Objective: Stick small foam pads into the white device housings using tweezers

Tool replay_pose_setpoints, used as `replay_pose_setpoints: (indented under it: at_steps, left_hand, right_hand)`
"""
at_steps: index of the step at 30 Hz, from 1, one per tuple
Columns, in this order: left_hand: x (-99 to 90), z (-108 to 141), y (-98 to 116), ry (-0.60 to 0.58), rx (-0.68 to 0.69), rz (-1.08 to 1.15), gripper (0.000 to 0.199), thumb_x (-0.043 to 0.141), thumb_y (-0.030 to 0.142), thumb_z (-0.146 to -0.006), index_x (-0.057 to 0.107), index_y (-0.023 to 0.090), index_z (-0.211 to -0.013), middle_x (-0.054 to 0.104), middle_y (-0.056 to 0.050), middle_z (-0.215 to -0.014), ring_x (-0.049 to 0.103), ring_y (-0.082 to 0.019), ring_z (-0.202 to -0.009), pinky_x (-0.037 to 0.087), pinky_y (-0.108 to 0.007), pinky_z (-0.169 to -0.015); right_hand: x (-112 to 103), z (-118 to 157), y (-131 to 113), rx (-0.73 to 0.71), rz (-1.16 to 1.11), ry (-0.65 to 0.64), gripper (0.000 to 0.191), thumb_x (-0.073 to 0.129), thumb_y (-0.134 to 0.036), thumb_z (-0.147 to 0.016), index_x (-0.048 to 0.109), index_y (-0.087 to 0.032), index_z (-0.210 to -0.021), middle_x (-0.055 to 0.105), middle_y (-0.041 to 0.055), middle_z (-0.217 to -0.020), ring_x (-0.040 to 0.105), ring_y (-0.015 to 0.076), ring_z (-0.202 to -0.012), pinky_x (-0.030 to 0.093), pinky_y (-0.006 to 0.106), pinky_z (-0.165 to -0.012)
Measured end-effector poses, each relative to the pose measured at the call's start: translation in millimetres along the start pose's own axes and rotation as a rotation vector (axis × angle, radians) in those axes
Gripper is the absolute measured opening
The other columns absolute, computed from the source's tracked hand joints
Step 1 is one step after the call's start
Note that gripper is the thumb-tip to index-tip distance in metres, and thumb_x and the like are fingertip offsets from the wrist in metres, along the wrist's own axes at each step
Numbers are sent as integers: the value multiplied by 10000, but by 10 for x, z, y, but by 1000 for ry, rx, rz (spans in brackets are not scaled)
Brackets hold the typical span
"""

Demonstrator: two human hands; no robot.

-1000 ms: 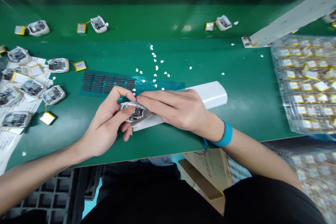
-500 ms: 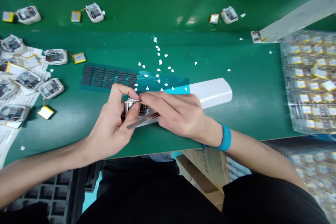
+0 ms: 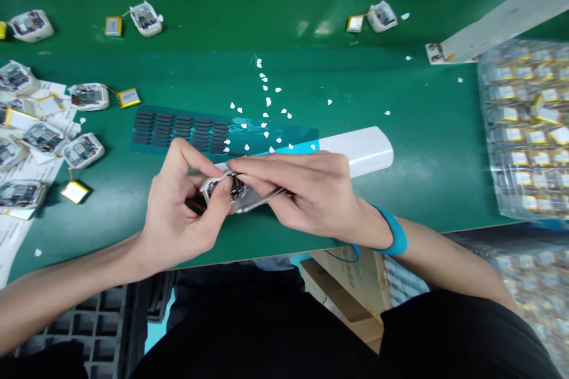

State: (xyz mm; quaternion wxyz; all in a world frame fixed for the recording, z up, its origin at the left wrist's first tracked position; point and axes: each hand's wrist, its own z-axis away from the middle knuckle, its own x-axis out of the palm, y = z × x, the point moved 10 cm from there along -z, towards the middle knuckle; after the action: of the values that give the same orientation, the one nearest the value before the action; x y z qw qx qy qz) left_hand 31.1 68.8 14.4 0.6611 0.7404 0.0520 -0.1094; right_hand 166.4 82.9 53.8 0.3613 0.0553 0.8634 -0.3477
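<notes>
Green bench (image 3: 418,177) carried your work near its front edge, with bagged batteries (image 3: 527,130) toward the right edge and a teal sheet of dark strips (image 3: 178,133) behind your hands. Since the last view, you had turned the white-framed circuit module (image 3: 221,188) over the bench's middle: your left hand (image 3: 180,204) pinched it, while your right hand (image 3: 306,192) gripped steel tweezers (image 3: 262,201) against it.

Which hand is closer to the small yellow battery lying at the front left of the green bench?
The left hand is nearer, sitting to the right of the yellow battery. The right hand is farther away, on the far side of the left hand.
</notes>
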Motion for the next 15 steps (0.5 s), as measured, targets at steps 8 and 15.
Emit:
replay_pose_setpoints:
  at_steps: [8,15]
  left_hand:
    - [20,42,-29,-36,64,-107,212,669,198,-1009,472,271,-1036,607,101,-633,576,-97,-457,401,-247,-434]
    - [47,-34,12,-126,98,-174,235,702,249,-1012,502,273,-1134,643,97,-697,558,-84,-460,376,-229,-445]
  right_hand:
    - [188,-14,371,406,-511,-20,349,727,-495,-990,774,-162,-897,625,-63,-596,377,35,-452,299,188,-409]
    - [126,-30,356,348,-314,5,353,628,-515,-1052,741,-196,-951,568,-62,-581,454,78,-491,381,228,-463]
